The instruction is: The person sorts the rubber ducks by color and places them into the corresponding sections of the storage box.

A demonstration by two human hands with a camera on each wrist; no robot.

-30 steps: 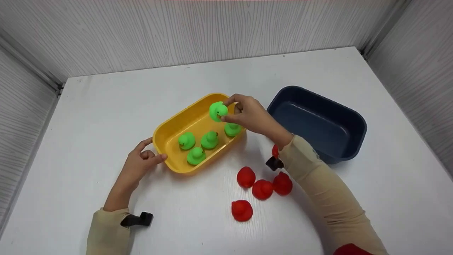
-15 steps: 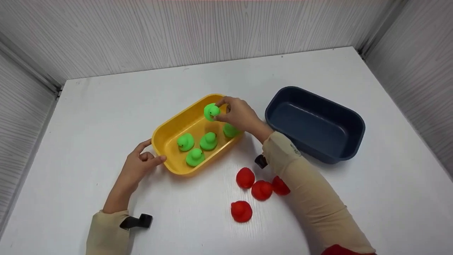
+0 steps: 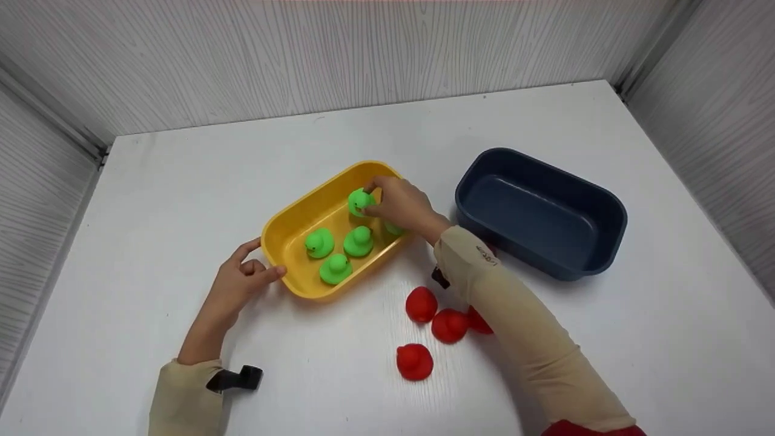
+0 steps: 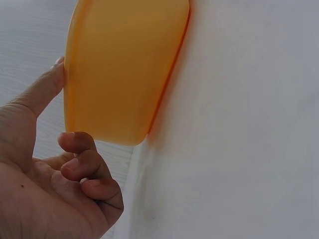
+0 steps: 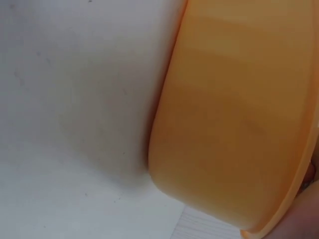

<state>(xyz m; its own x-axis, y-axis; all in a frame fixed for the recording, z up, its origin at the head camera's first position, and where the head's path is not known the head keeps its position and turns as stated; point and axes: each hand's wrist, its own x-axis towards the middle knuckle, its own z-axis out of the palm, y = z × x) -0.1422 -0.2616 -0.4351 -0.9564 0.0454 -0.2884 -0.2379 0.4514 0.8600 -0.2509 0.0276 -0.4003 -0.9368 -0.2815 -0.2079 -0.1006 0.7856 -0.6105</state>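
Note:
My right hand (image 3: pixel 402 204) reaches over the far right part of a yellow tub (image 3: pixel 324 191) and pinches a green rubber duck (image 3: pixel 356 202) between thumb and forefinger, low inside it. Several more green ducks (image 3: pixel 359 241) sit on the tub's floor, one of them partly hidden under my right hand. At the tub's left end my left hand (image 3: pixel 233 287) holds the rim. In the left wrist view the left fingers (image 4: pixel 82 164) are curled at the tub's end wall. The right wrist view shows mostly the tub's outer wall (image 5: pixel 229 124), which hides the duck.
A dark blue tub (image 3: pixel 539 212) stands to the right, with nothing seen inside. Several red rubber ducks (image 3: pixel 421 304) lie on the white table (image 3: pixel 290 375) in front of the tubs, partly covered by my right sleeve (image 3: pixel 514 321). Grey wood-grain panels (image 3: pixel 363 54) enclose the back and sides.
My right hand has moved left and down into the yellow tub with the green duck still pinched. The left hand keeps its hold on the tub's end.

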